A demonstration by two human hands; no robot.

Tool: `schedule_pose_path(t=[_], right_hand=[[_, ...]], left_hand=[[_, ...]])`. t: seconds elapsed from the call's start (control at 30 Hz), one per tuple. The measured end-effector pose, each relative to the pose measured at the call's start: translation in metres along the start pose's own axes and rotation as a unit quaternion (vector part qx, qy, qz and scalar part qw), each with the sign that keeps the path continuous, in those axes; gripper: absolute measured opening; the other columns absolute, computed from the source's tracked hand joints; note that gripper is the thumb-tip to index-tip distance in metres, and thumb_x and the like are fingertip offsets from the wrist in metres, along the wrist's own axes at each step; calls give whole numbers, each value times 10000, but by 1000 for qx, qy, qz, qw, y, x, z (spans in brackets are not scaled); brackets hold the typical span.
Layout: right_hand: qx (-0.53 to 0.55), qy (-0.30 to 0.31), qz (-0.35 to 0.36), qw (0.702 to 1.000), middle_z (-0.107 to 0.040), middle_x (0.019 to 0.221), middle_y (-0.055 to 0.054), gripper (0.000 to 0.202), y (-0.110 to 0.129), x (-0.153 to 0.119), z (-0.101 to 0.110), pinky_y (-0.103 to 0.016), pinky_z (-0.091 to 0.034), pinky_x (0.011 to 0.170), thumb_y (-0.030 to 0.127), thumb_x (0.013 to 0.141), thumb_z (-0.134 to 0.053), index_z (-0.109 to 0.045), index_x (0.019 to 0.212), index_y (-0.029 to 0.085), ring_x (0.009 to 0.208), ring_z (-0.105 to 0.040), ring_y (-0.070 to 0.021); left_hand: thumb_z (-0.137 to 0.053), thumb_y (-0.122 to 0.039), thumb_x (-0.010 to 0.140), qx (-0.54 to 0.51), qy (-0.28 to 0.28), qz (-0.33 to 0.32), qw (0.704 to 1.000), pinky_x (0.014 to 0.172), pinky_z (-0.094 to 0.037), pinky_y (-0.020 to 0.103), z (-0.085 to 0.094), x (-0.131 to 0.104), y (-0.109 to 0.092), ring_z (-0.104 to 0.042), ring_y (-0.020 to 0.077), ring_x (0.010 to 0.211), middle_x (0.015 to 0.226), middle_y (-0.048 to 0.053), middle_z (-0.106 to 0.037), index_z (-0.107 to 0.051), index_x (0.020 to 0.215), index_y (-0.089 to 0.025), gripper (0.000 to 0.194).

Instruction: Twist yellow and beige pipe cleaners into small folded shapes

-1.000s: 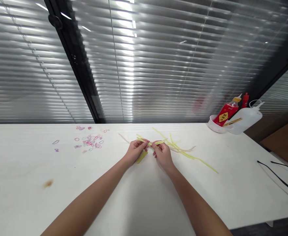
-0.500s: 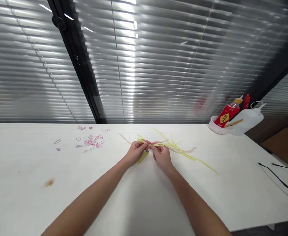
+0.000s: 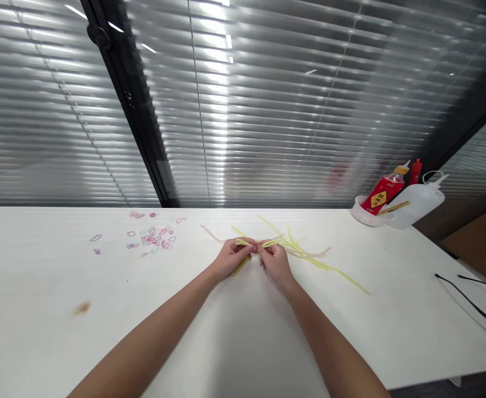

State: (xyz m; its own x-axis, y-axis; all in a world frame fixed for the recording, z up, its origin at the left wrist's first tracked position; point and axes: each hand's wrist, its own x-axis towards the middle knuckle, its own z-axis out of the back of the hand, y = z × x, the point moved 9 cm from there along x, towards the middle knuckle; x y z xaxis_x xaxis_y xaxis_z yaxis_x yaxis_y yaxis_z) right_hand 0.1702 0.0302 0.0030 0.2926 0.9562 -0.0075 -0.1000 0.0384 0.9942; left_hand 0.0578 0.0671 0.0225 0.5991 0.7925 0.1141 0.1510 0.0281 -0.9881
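Observation:
Over the middle of the white table (image 3: 172,331), my left hand (image 3: 231,258) and my right hand (image 3: 276,263) meet with fingertips pinched together. Between them they grip a yellow pipe cleaner (image 3: 273,242), whose short ends poke out above each hand. How it is bent or twisted at the fingertips is hidden by my fingers. Under my left hand lies a yellow bundle (image 3: 239,267), partly covered. Several loose yellow pipe cleaners (image 3: 315,262) spread to the right behind my right hand, mixed with pale beige ones (image 3: 212,233), one of which shows at the left.
Small coloured rubber bands (image 3: 154,239) lie scattered at the left rear. At the right rear are a white bowl (image 3: 366,216), a red bottle (image 3: 381,193) and a white squeeze bottle (image 3: 419,204). Black glasses (image 3: 466,298) rest near the right edge. Window blinds (image 3: 268,110) rise behind the table.
Both hands stay in place with small finger movements. The ends of the held pipe cleaner now angle upward more, away from the pinched middle.

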Motion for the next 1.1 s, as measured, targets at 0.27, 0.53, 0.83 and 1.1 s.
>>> schedule_pose_path(t=[0.27, 0.53, 0.83, 1.1], right_hand=[[28, 1, -11, 1000, -590, 689, -54, 320, -5, 2, -2, -203, -343, 414, 430, 767, -546, -578, 762, 111, 453, -438, -84], [8, 10, -35, 999, -514, 525, -20, 327, -6, 2, -1, -206, -332, 417, 419, 763, -534, -575, 667, 109, 416, -422, -90], [3, -13, -22, 1000, -536, 548, -32, 392, -3, -1, -1, -213, -333, 443, 472, 786, -508, -575, 644, 112, 430, -419, -89], [-21, 7, -7, 1000, -541, 553, -31, 379, -1, 0, -2, -220, -338, 441, 462, 791, -496, -552, 638, 120, 421, -423, -93]], left_hand=[[-578, -301, 807, -1, 18, -14, 1000, 717, -431, 261, -4, -1, -6, -556, 163, 807, 873, 99, -624, -655, 924, -111, 235], [-576, -292, 807, 0, 28, -34, 999, 721, -428, 269, -6, -2, -8, -558, 164, 803, 858, 94, -622, -649, 918, -110, 226], [-583, -305, 803, -1, 29, -27, 999, 749, -433, 285, -7, -1, -7, -560, 172, 835, 904, 103, -621, -641, 935, -109, 244], [-602, -327, 783, 3, 31, -15, 999, 798, -442, 309, -9, -3, -7, -570, 188, 878, 936, 111, -629, -644, 952, -115, 274]])
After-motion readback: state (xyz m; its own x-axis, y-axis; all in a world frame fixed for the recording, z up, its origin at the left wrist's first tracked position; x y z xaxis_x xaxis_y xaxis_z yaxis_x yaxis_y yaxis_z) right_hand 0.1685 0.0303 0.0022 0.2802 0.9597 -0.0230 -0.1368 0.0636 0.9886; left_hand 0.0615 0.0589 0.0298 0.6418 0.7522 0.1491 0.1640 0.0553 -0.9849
